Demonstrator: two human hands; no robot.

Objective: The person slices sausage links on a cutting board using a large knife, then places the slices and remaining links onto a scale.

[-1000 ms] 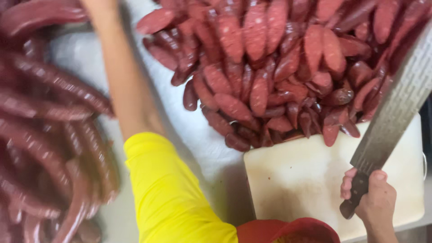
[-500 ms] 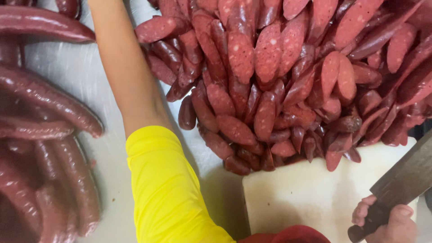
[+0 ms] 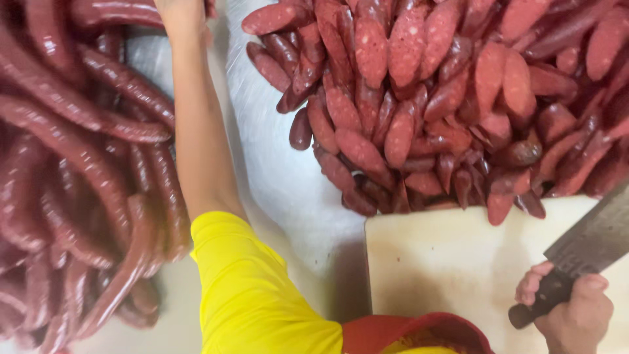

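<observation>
Right hand clenched on one cleaver over one cutting board; left hand grip unclear, sausages uncountable.

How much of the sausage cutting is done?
Done: a big pile of slanted sausage slices sits behind the white cutting board. In hand: the right hand grips a cleaver, and the left hand reaches to the whole sausages. Left: that large heap is uncut; the board is bare.

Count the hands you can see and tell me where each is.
2. The left hand is at the top edge, reaching toward the whole sausages, mostly cut off. The right hand is at bottom right, gripping the cleaver.
</observation>
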